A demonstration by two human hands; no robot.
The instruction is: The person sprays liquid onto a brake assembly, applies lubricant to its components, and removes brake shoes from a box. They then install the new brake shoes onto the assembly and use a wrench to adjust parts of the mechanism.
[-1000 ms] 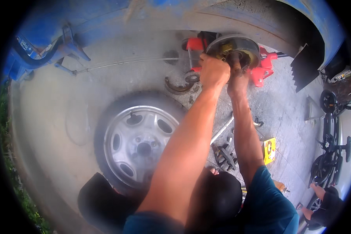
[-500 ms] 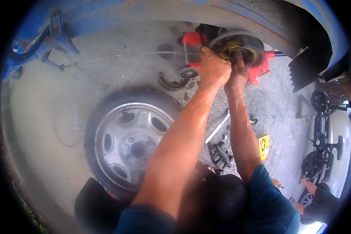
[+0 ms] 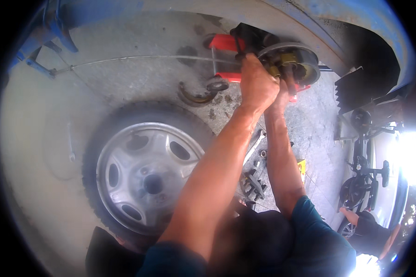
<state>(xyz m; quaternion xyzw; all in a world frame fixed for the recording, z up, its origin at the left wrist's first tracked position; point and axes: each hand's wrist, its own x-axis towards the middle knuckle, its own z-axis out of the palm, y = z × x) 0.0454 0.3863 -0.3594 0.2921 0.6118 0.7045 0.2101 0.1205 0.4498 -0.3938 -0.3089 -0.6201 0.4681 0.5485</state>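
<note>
As close handwork is being carried out at the housing [image 3: 313, 68], the left hand [image 3: 260, 85] is being held against its near left side, and the right hand [image 3: 281, 94] is being held just beside it, at the lower rim. Both sets of fingertips are being hidden from the camera, so whether either grip is being clamped on a part or left apart cannot be told. The housing itself is being viewed just under the lower edge of the blue body [image 3: 125, 6], with a red stand [image 3: 226, 42] being shown alongside.

An even touch is probably being called for here: one hand is best being used to steady while the other is being worked, wrists are best being kept straight, and force is best being built slowly, since knuckles are being placed close to a hard rim.

And now the materials: a dull grey rim is being curved round a darker hollow, where a blocky, brass-toned fitting [image 3: 289, 58] is being caught by the light. Down on the mottled floor [image 3: 138, 85], a brownish, crescent-shaped shoe [image 3: 195, 99] is being paired with a flat, dark ring [image 3: 217, 85]. Toward the floor's near edge, pale metal is being shown off by the wheel [image 3: 136, 177], dished, pierced with oval holes and being hugged by a matt black tyre [image 3: 94, 157].
</note>
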